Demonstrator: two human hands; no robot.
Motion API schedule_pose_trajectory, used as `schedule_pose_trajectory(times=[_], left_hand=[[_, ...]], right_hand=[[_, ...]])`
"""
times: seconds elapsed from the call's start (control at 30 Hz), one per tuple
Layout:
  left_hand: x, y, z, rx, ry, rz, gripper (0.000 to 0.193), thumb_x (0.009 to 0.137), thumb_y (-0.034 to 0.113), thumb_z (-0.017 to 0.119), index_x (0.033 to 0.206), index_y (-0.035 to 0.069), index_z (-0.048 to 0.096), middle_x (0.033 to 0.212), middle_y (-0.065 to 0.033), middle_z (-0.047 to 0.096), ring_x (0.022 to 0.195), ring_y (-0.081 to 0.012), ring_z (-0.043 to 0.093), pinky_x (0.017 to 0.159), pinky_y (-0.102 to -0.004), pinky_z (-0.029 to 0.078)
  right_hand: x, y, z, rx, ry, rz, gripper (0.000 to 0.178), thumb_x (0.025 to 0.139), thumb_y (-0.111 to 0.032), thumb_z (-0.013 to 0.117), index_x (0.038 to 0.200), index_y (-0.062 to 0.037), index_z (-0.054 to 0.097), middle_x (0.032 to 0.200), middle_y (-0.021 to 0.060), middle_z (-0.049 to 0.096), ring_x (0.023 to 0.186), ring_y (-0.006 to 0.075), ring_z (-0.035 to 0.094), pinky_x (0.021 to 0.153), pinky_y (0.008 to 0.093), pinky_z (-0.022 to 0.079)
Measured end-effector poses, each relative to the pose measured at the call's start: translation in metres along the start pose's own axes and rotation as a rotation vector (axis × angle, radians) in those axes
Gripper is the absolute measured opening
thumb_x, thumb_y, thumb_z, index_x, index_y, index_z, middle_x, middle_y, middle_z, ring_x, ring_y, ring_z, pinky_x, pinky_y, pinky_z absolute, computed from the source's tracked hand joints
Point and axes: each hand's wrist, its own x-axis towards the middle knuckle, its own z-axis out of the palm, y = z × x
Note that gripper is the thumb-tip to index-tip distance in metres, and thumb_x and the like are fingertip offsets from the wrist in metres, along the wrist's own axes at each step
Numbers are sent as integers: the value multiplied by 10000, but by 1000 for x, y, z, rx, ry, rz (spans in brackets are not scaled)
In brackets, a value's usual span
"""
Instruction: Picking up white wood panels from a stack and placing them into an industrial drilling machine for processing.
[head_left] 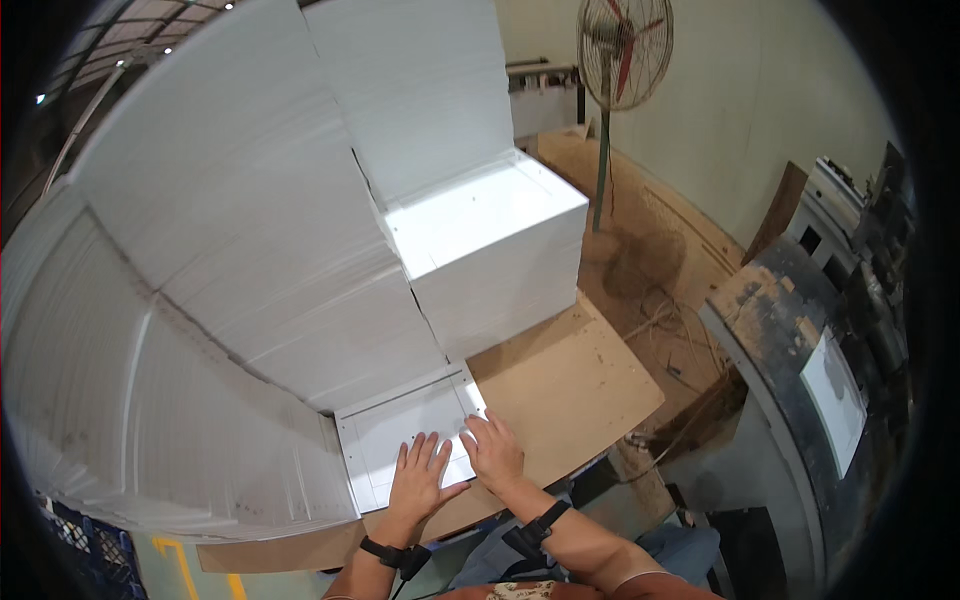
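A white rectangular panel (395, 425) with a dark groove near its far edge and small holes lies flat on a brown board (570, 390). My left hand (420, 482) rests on the panel's near part, fingers spread and pointing away from me. Over the panel's right edge, my right hand (493, 452) lies with its fingers a little bent and apart; nothing shows in its grasp. Beyond the panel rises a shorter stack of white panels (500, 285), its bright top panel also marked with small holes. Dark bands circle both wrists.
Tall stacks of white panels (240, 220) stand close on the left and behind. A standing fan (625, 50) is at the far right by the wall. To the right, a dark machine table (770, 320) carries a white panel (835, 400). Cables (690, 330) lie on the dusty floor.
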Motion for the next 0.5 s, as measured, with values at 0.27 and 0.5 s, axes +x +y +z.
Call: schedule_pose_trajectory(times=[0.27, 0.5], left_hand=[[2, -9, 10, -5, 12, 28, 803, 721, 547, 669, 1320, 61, 448, 1371, -188, 415, 1295, -379, 354, 1031, -597, 254], [-9, 1, 6, -101, 263, 70, 632, 702, 457, 720, 1148, 35, 568, 1205, -163, 536, 1145, -336, 486, 983, -472, 376]], right_hand=[[-2, 7, 16, -53, 76, 76, 220, 837, -218, 630, 1014, -89, 610, 981, 88, 656, 1064, 312, 578, 799, 387, 508], [-11, 13, 1, -3, 37, 4, 277, 835, -220, 634, 1071, -80, 594, 1065, 149, 623, 1114, 328, 538, 858, 416, 473]])
